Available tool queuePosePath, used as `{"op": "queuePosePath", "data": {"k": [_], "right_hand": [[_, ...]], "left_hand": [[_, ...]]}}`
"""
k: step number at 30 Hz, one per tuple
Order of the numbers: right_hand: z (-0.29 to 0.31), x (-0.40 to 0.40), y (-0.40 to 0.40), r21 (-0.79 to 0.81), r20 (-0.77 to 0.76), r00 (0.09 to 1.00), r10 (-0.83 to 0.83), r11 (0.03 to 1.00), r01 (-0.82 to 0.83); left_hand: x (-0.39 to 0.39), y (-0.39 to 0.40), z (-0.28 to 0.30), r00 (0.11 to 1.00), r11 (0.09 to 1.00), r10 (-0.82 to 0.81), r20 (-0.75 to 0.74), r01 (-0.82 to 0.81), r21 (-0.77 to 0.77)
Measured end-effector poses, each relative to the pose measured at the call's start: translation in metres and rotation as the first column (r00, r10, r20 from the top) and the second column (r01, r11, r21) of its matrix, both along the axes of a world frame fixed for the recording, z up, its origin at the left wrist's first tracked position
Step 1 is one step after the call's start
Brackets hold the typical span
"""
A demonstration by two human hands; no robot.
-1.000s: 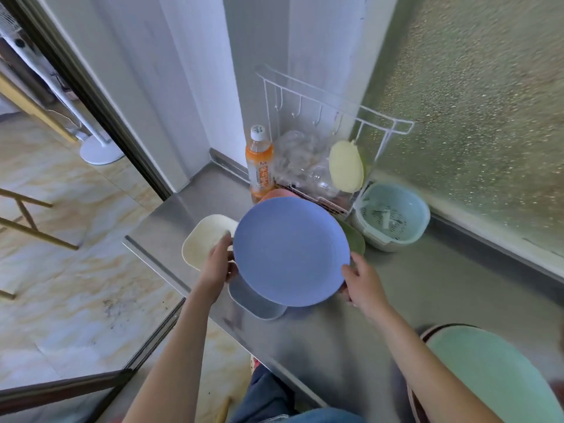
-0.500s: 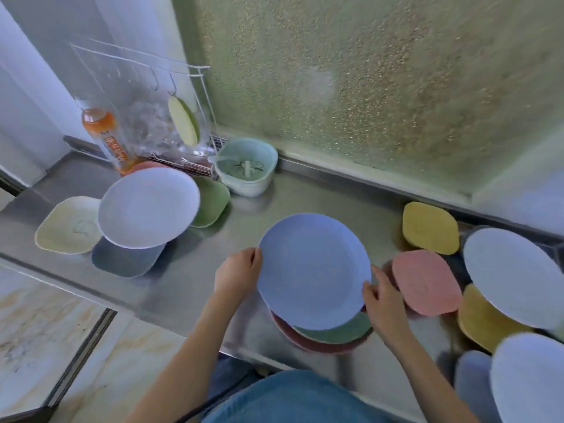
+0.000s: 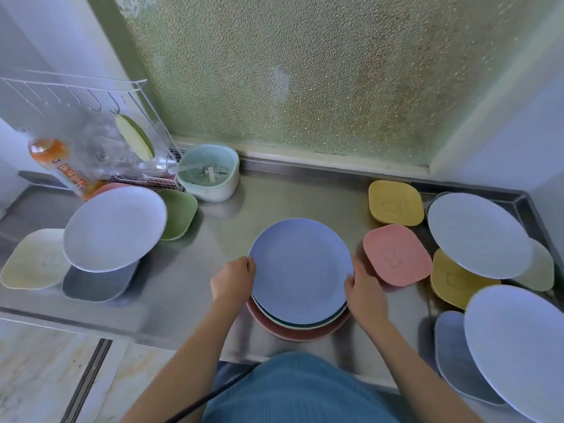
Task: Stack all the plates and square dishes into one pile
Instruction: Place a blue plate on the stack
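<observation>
Fingers of the left hand (image 3: 233, 277) and right hand (image 3: 363, 293) grip opposite rims of the blue plate (image 3: 300, 270), forearms angled inward. It lies nearly flat, face up, atop the pile (image 3: 297, 331) on the steel counter (image 3: 189, 279).

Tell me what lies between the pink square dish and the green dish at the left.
In the head view, the blue plate, held by both hands, lies between the pink square dish and the green dish.

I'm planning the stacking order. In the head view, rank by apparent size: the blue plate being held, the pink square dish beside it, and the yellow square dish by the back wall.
1. blue plate, clearly largest.
2. pink square dish and yellow square dish: look alike; the yellow sits farther away, so unranked.
</observation>
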State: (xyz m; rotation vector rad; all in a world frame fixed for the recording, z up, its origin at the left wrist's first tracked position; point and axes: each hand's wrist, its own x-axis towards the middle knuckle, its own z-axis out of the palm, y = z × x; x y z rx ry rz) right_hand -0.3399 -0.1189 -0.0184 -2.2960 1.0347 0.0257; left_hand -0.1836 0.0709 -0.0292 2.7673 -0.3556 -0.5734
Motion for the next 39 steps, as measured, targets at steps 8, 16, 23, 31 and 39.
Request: {"op": "queuePosePath", "data": {"k": [8,16,23,31,39], "right_hand": [[-0.007,-0.003,0.003,-0.034,-0.045,0.998,-0.043,0.999,0.042],[-0.011,0.011,0.019,0.127,0.011,0.998,-0.069,0.99,0.067],[-0.004,0.061,0.057,0.187,0.041,0.997,0.067,0.98,-0.073],[0.005,0.097,0.097,-0.09,-0.122,0.992,0.044,0.994,-0.055],[0.015,0.179,0.168,-0.072,0.139,0.939,0.314,0.949,-0.306]], "left_hand": [[0.002,0.007,-0.005,0.995,0.994,-0.094,0.017,0.093,0.052],[0.005,0.019,-0.004,0.998,0.997,-0.054,-0.018,0.055,0.052],[0.026,0.076,-0.003,0.989,0.989,0.146,-0.03,-0.145,0.038],[0.052,0.126,0.004,0.967,0.968,0.248,-0.057,-0.249,-0.01],[0.112,0.183,0.002,0.659,0.641,0.672,-0.338,-0.746,-0.179]]}}
